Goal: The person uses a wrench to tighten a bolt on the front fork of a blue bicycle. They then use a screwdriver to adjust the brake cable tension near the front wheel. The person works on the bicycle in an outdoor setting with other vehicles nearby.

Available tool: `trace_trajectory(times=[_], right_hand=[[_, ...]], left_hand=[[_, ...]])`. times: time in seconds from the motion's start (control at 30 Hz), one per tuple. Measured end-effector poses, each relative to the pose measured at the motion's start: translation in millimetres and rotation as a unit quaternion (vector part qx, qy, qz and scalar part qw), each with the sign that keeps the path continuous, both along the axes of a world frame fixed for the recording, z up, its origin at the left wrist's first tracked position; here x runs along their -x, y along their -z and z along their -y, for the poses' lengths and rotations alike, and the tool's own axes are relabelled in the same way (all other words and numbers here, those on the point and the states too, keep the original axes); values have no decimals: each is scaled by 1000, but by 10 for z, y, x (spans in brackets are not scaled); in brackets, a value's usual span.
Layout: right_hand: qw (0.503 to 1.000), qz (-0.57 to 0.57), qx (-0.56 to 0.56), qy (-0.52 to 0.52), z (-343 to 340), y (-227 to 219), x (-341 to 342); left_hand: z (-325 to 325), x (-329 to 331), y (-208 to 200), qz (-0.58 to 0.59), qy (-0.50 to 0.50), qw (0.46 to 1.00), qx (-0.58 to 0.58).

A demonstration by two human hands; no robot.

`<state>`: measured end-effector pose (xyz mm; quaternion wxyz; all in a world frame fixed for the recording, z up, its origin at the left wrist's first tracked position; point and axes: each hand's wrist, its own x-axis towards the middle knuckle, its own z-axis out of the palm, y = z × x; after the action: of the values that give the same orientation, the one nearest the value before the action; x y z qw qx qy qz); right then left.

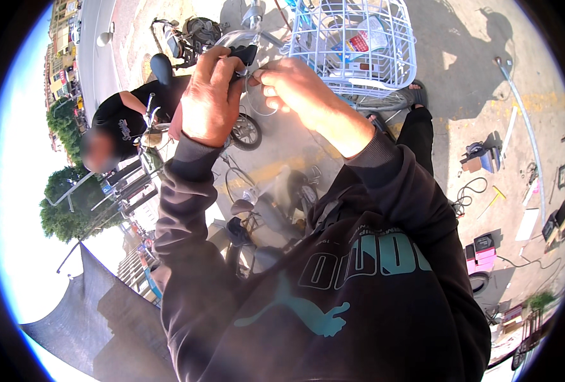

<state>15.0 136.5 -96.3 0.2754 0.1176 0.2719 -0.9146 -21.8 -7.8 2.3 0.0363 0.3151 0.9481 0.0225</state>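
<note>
My left hand (211,99) is closed around a black piece (244,55) at the end of a silvery bicycle handlebar (254,32); its exact kind is hard to make out. Close beside it, my right hand (295,89) has thumb and forefinger pinched together on a thin pale cable (249,102). The cable hangs in a loop below the fingers. To the right of the handlebar is the bicycle's white wire basket (352,79), holding a printed packet (366,39). Part of a wheel (391,100) shows under the basket.
A person in a black shirt (126,124) is at the left by a parked two-wheeler (152,137). Further bikes stand behind my forearms. On the ground to the right lie a long grey tube (526,121), a yellow-handled tool (496,198), a black cord (467,194) and a pink box (482,256).
</note>
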Motion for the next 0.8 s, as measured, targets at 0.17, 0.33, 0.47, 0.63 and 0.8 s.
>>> trace_trajectory(times=[0.17, 0.33, 0.47, 0.63, 0.8], right_hand=[[992, -114, -58, -17, 10, 164, 74], [995, -50, 89, -12, 3, 228, 57], [971, -172, -166, -11, 83, 319, 108], [973, -191, -126, 4, 9, 253, 102], [893, -325, -301, 82, 29, 312, 95]], left_hand=[[-30, -18, 27, -18, -4, 1000, 0], [-90, 3, -46, 0, 3, 1000, 7], [-176, -45, -107, 49, -47, 998, -3], [-139, -28, -58, 48, -84, 995, 11], [-88, -54, 107, -66, -25, 997, 19]])
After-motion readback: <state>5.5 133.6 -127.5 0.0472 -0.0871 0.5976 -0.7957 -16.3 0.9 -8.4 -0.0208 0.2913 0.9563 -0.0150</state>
